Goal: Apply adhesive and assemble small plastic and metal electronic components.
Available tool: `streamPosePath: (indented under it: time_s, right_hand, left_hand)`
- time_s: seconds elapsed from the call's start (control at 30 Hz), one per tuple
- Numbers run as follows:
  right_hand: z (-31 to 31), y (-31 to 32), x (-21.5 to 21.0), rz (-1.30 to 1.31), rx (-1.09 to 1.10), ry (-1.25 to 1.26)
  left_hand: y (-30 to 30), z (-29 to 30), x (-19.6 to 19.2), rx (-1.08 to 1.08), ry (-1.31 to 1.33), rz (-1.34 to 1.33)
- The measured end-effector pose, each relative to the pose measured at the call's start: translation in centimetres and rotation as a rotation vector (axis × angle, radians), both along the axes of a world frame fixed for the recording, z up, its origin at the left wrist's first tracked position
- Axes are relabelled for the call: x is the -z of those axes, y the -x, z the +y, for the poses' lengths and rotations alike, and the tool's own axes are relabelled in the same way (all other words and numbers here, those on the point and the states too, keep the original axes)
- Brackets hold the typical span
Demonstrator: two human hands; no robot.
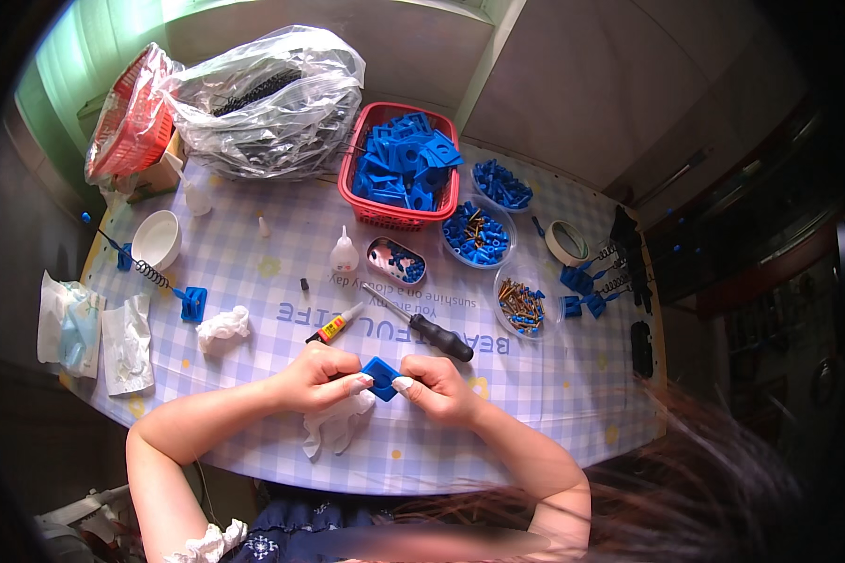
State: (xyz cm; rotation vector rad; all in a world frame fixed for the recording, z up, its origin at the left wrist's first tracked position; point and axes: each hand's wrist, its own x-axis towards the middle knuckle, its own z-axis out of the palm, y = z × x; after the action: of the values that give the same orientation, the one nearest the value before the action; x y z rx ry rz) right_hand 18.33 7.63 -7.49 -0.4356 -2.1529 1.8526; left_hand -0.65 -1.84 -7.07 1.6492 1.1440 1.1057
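Between my two hands, near the front edge of the table, is a small square blue plastic piece [381, 378] with a round recess, turned corner-up. My left hand [326, 377] pinches its left side, and my right hand [438, 387] pinches its right side, both thumbs on top. White wrapping covers the thumb tips. Under my left hand lies a crumpled white tissue [338, 424]. Just beyond the hands rest a small glue tube [333, 328] in yellow and red with a black cap end, and a screwdriver [441, 337] with a black handle.
A red basket [397, 216] of blue plates stands at the back, beside a large clear bag [263, 113]. Tubs of blue parts [479, 235] and brass-coloured screws [522, 308] sit right, near a tape roll [567, 242]. A white bowl [156, 240] and spring assembly [192, 304] are left.
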Motion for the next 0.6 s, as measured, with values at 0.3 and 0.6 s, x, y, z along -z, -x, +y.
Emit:
streamPosePath:
  time_s: [0.3, 0.6]
  right_hand:
    - [-0.08, 0.09, -0.1, 0.011, -0.001, 0.022]
    - [-0.08, 0.09, -0.07, 0.017, 0.0, 0.014]
  left_hand:
    - [0.03, -0.07, 0.24, -0.006, -0.01, 0.001]
    - [0.02, -0.07, 0.05, -0.004, 0.005, -0.006]
